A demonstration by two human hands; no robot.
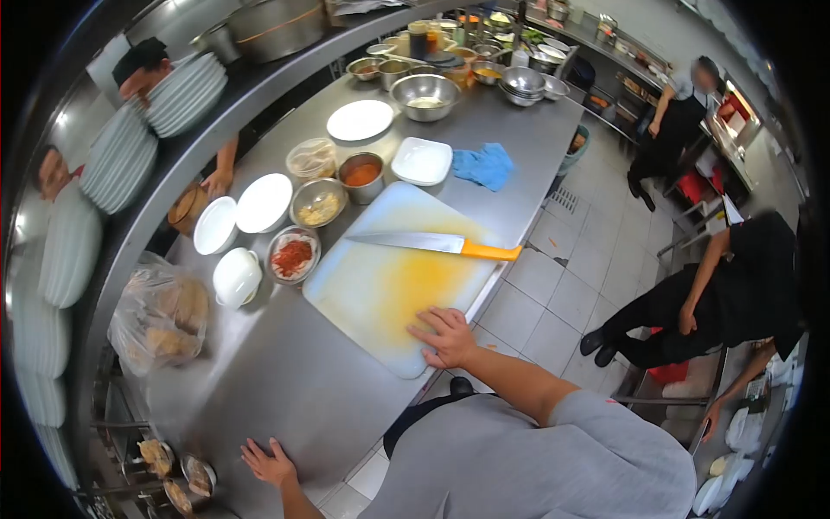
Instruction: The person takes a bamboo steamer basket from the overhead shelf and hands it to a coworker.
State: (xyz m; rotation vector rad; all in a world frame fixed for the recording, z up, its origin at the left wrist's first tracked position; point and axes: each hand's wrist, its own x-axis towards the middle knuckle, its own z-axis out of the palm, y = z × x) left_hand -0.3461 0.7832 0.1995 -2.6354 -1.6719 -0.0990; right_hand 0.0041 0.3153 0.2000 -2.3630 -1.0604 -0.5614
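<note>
My right hand (443, 336) rests with spread fingers on the near edge of a white cutting board (380, 303), stained yellow in its middle. Across the board lies a chef's knife (432, 243) with a yellow handle, apart from both hands. Flat on the steel table (285, 389), my left hand (268, 463) has its fingers apart and holds nothing. Beyond the board stand a bowl of red powder (294, 258), a bowl of chopped pale food (318, 204) and a metal pot of orange-red sauce (360, 176).
A blue cloth (484, 166) and a white square dish (422, 162) lie past the board. White plates (264, 203) and a bag of brown food (164, 316) sit farther over. Plate stacks fill the overhead shelf (259, 82). Co-workers (718, 277) stand across the aisle and behind the shelf.
</note>
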